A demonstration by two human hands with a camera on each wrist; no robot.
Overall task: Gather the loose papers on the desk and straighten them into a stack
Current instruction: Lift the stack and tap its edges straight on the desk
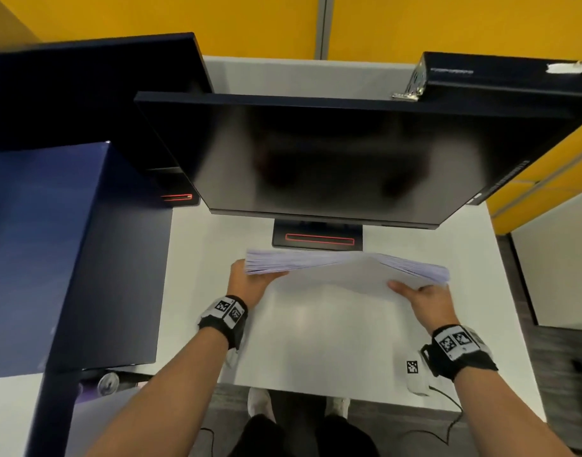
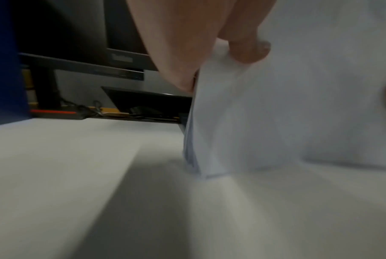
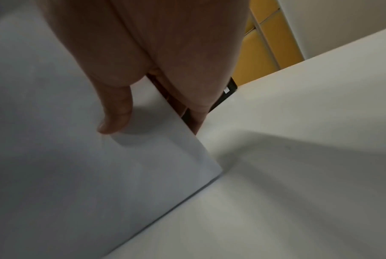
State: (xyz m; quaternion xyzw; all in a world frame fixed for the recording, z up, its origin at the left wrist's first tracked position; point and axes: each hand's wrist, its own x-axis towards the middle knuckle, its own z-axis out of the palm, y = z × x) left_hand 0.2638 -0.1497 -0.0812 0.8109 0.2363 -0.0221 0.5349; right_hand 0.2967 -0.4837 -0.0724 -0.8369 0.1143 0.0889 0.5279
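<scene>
A thick stack of white papers [image 1: 345, 275] stands on its long edge on the white desk [image 1: 332, 341], just in front of the monitor base. Its top edge is fanned and bowed upward in the middle. My left hand [image 1: 246, 285] grips the stack's left end, thumb on the near face. My right hand [image 1: 424, 298] grips the right end, thumb [image 3: 114, 121] pressed on the front sheet and fingers behind. In the left wrist view the papers [image 2: 276, 113] reach down to the desk at a lower corner. In the right wrist view the papers' [image 3: 76, 157] lower corner rests on the desk.
A black monitor [image 1: 332, 159] stands right behind the papers, its base [image 1: 317, 239] on the desk. A second monitor [image 1: 85, 94] and a dark blue box [image 1: 68, 252] fill the left side. A small white tagged device [image 1: 415, 374] with a cable lies near the front right edge.
</scene>
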